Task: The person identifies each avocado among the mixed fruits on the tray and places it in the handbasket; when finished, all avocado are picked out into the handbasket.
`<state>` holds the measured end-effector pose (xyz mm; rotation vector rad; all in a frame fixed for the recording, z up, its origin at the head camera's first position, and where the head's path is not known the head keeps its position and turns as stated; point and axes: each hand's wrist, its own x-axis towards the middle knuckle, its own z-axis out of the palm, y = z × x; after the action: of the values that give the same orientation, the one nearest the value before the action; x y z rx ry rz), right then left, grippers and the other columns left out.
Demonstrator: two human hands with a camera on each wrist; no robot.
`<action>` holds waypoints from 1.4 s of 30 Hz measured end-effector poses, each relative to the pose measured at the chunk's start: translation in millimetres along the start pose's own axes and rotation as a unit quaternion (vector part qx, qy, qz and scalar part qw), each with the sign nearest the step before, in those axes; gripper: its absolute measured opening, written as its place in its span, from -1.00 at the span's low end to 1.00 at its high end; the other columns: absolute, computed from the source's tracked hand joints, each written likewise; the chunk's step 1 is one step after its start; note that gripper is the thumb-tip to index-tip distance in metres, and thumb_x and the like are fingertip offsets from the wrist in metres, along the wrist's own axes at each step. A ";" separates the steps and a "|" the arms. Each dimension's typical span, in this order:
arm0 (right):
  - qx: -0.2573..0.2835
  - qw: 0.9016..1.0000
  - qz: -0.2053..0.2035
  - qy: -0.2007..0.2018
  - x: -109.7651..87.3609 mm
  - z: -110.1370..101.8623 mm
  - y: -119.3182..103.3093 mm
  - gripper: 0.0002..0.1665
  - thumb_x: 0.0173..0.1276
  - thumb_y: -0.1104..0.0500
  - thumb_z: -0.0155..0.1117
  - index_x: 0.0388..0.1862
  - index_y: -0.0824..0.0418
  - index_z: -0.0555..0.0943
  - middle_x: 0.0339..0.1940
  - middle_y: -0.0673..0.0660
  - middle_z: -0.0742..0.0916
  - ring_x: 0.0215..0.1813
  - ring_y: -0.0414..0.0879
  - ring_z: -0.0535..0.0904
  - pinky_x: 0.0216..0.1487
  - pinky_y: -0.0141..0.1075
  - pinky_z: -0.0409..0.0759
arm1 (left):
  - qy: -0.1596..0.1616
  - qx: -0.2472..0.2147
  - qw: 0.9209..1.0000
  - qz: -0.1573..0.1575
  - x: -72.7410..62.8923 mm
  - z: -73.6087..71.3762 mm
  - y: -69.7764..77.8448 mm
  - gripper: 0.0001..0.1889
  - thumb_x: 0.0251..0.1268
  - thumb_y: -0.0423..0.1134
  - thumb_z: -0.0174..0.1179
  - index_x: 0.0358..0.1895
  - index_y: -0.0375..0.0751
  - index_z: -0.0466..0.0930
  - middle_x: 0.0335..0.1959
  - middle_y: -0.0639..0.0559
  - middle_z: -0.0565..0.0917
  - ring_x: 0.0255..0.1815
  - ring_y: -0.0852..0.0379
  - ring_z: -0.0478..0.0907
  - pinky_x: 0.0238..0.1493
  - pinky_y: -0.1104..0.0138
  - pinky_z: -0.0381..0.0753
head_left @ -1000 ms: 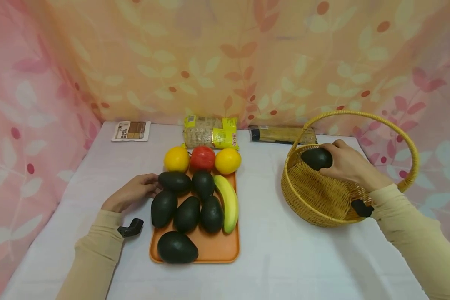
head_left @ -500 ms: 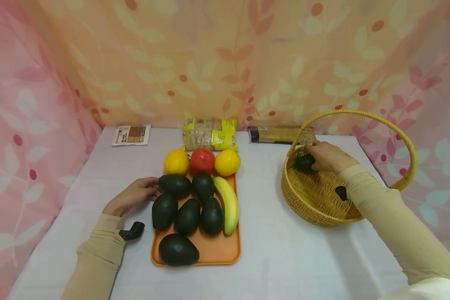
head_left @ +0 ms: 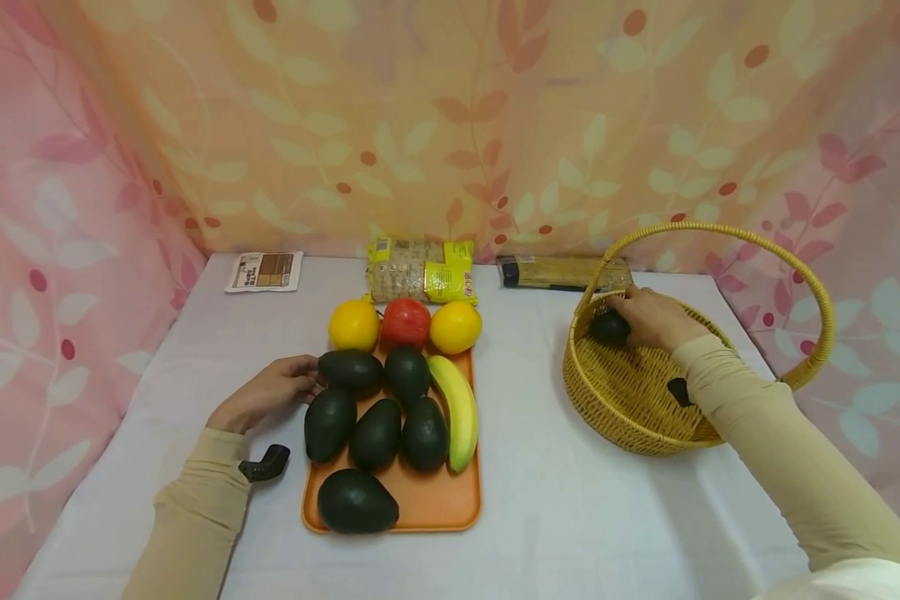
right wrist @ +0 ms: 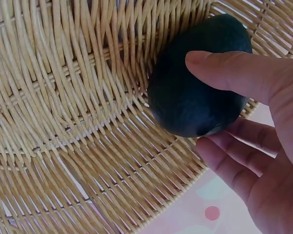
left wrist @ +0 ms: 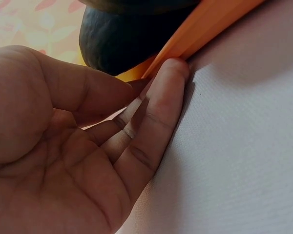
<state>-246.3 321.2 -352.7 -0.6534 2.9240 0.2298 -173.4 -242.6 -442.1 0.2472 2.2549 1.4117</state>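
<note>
Inside the wicker basket (head_left: pixel 607 417), at its far-left side, my right hand (head_left: pixel 652 318) holds a dark green avocado (right wrist: pixel 200 83). The right wrist view shows the thumb lying across the avocado and the other fingers at its lower side, against the woven wall. My left hand (head_left: pixel 266 392) is at the left edge of an orange tray (head_left: pixel 435 504), its thumb and fingers pinching the rim. Several avocados (head_left: pixel 375 435) lie on that tray, with a banana (head_left: pixel 456 412) along the right side. A red apple-like fruit (head_left: pixel 406 323) sits between two yellow fruits (head_left: pixel 354 326) at the far end.
Along the back of the white-covered table lie a small white-and-brown packet (head_left: pixel 265 272), a yellow bag of pale round food (head_left: pixel 422 271) and a flat pack of thin sticks (head_left: pixel 551 272). The basket's tall handle (head_left: pixel 810 292) arches over the right side. Floral curtains surround the table.
My right hand has lowered the avocado from above the basket's rim down to the far-left part inside it. The left hand has stayed at the tray's edge.
</note>
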 end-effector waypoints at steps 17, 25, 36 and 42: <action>0.004 0.952 -0.133 0.276 -50.7 -54.2 -126.2 -0.64 0.16 0.21 0.43 -0.04 0.26 0.65 -0.24 0.18 0.69 -0.29 0.04 0.63 -0.30 -0.14 0.65 | 0.003 0.009 1.000 -0.003 1.8 -5.1 4.3 -0.61 0.38 -0.45 -0.12 0.23 -0.49 0.38 0.06 -0.36 0.55 -0.14 0.09 0.56 -0.11 0.42 0.63; 0.015 0.929 -0.233 0.289 -76.6 -34.1 -230.0 -0.56 0.18 0.03 0.45 0.02 0.07 0.60 -0.13 0.05 0.69 -0.19 -0.08 0.61 -0.26 -0.30 0.62 | 0.009 0.008 1.000 -0.017 -1.7 -4.9 3.0 -0.60 0.40 -0.41 -0.11 0.26 -0.46 0.36 0.10 -0.36 0.54 -0.11 0.10 0.56 -0.09 0.43 0.62; 0.006 0.914 -0.311 0.260 -58.0 7.5 -337.0 -0.39 0.32 -0.28 0.18 0.29 -0.10 0.44 0.07 0.00 0.58 -0.06 -0.15 0.52 -0.15 -0.39 0.49 | 0.004 0.005 1.000 -0.015 -1.5 -2.0 -1.4 -0.59 0.40 -0.39 -0.09 0.27 -0.44 0.36 0.11 -0.35 0.54 -0.08 0.07 0.57 -0.07 0.41 0.62; -0.015 0.924 -0.321 0.207 -52.4 14.4 -360.7 -0.27 0.34 -0.39 0.07 0.40 -0.13 0.36 0.15 0.00 0.54 -0.07 -0.19 0.49 -0.19 -0.44 0.46 | 0.008 0.010 1.000 -0.014 -0.2 -0.3 -0.6 -0.60 0.39 -0.41 -0.10 0.25 -0.46 0.37 0.10 -0.35 0.55 -0.10 0.09 0.56 -0.09 0.41 0.62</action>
<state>-42.1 22.8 -400.8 -1.7964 2.8566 0.0636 -173.4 -243.3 -442.5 0.2118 2.2771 1.3817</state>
